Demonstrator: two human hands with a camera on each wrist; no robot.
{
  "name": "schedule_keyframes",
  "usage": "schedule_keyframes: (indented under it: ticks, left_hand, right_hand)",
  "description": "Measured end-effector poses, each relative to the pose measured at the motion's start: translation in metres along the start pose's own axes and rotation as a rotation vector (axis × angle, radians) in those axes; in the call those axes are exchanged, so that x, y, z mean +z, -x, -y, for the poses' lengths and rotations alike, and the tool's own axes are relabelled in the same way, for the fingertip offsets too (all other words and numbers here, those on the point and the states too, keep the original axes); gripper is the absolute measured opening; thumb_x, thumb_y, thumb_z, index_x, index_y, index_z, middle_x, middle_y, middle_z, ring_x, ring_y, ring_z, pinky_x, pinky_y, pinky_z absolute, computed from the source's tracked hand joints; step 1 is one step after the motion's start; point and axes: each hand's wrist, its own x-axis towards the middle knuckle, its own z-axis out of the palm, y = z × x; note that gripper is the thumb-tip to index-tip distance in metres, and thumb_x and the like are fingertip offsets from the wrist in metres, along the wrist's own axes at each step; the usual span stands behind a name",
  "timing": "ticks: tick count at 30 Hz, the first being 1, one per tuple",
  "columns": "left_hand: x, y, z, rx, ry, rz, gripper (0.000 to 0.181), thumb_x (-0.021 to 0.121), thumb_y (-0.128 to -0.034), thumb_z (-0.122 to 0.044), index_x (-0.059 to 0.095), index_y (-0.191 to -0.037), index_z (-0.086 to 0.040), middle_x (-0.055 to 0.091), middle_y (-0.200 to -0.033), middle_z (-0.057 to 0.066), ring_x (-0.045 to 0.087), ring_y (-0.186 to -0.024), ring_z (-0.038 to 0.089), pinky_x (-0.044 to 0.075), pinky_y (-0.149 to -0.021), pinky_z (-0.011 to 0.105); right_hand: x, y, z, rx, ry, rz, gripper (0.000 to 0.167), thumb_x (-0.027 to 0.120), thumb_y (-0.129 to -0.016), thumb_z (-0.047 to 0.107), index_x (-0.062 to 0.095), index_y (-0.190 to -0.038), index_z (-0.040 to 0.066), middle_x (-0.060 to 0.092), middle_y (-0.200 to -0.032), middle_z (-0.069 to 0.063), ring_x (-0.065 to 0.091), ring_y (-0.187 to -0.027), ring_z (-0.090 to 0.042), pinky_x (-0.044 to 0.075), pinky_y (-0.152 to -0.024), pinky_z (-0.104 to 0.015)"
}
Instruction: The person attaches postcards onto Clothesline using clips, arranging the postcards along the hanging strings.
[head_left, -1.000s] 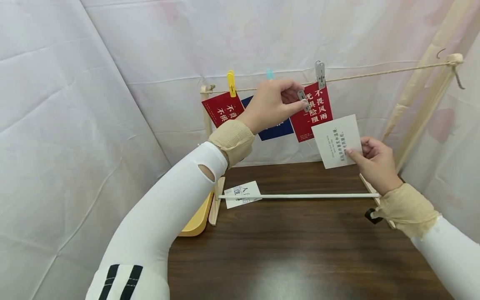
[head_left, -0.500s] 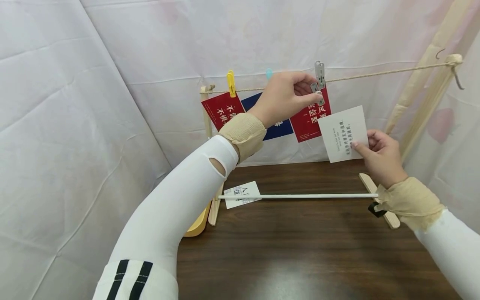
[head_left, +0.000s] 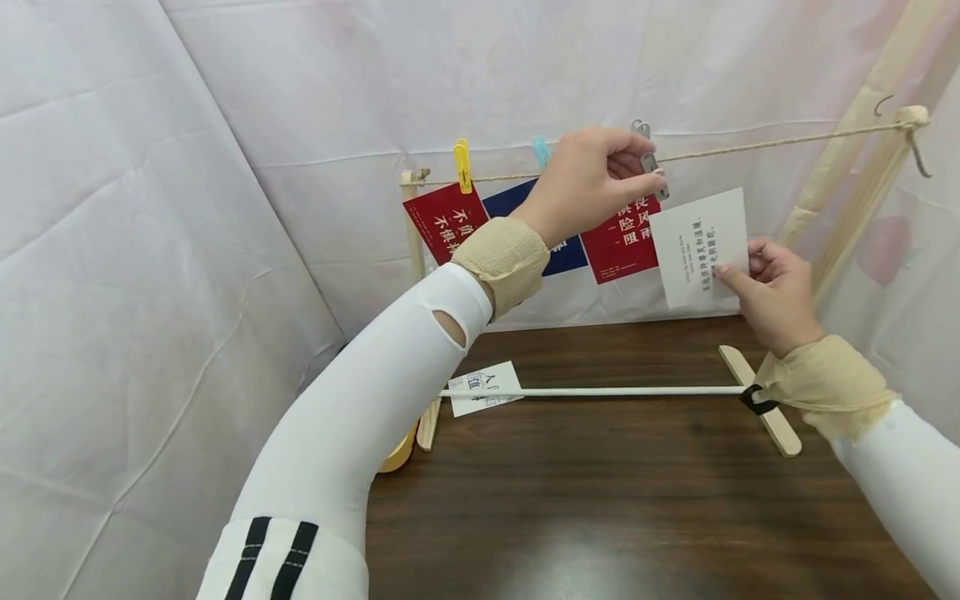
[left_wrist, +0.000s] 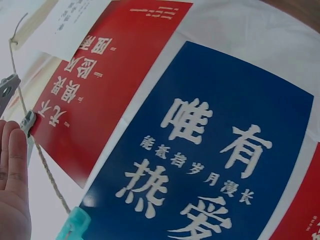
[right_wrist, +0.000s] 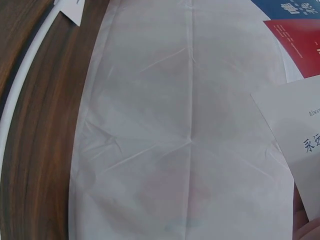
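My left hand (head_left: 588, 179) pinches a grey clothespin (head_left: 651, 167) between thumb and fingers, close to the rope (head_left: 780, 143). Behind it, another grey clothespin (left_wrist: 29, 121) holds a red card (head_left: 621, 250) on the rope. My right hand (head_left: 780, 300) grips the right edge of a white card (head_left: 697, 242) with dark lettering. That card is below the rope, overlapping the red card's right edge in the head view. A blue card (left_wrist: 210, 130) hangs from a light-blue clothespin (head_left: 541, 151), partly hidden by my left hand. Further left, a yellow clothespin (head_left: 462, 167) holds another red card (head_left: 444, 218).
The rope runs between two wooden posts, the right one (head_left: 870, 200) with a hook at its top. A white rod (head_left: 630, 391) crosses low between the wooden feet (head_left: 780, 429). Another white card (head_left: 483, 379) lies under it. A yellow container (head_left: 397, 457) shows behind my left arm.
My left hand has moved right and up with the grey clothespin, now near the rope beside the clipped one. My right hand has raised the white card, also slightly to the right.
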Motion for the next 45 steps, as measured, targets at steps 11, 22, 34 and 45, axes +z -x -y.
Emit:
schedule_keyframes:
  ticks: [11,22,34,45]
  left_hand:
    - [0.003,-0.01,-0.012,-0.036,-0.032,0.007,0.04,0.077,-0.1033,-0.024,0.072,-0.139,-0.006,0.08,-0.119,0.003,0.074,-0.105,0.008,0.052,-0.094,0.007]
    - [0.01,-0.018,-0.027,-0.023,-0.093,0.025,0.048,0.074,-0.1058,-0.028,0.065,-0.149,-0.009,0.077,-0.129,0.002,0.072,-0.113,0.007,0.05,-0.097,0.005]
    - [0.016,-0.035,-0.042,-0.034,-0.146,0.052,0.045,0.069,-0.1082,-0.032,0.064,-0.15,-0.014,0.074,-0.132,-0.003,0.067,-0.116,0.003,0.045,-0.097,0.002]
    - [0.024,-0.048,-0.052,-0.075,-0.214,0.043,0.047,0.063,-0.1109,-0.036,0.06,-0.154,-0.018,0.072,-0.131,-0.006,0.061,-0.112,0.001,0.045,-0.093,0.003]
  right_hand:
    - [-0.004,-0.011,0.005,0.011,-0.039,-0.033,0.031,0.068,-0.091,-0.019,0.074,-0.092,0.011,0.079,-0.076,0.006,0.073,-0.064,0.001,0.053,-0.049,-0.012]
    - [-0.006,-0.016,0.014,-0.042,-0.087,-0.037,0.033,0.065,-0.089,-0.024,0.074,-0.09,0.008,0.08,-0.076,0.003,0.076,-0.068,-0.001,0.059,-0.064,-0.011]
    - [-0.004,-0.022,0.022,-0.081,-0.066,-0.034,0.035,0.065,-0.088,-0.024,0.076,-0.089,0.009,0.079,-0.074,0.004,0.074,-0.065,-0.001,0.057,-0.062,-0.01]
    - [-0.003,-0.024,0.027,-0.09,-0.055,-0.001,0.035,0.066,-0.089,-0.024,0.077,-0.092,0.009,0.08,-0.075,0.004,0.074,-0.066,-0.001,0.056,-0.063,-0.01]
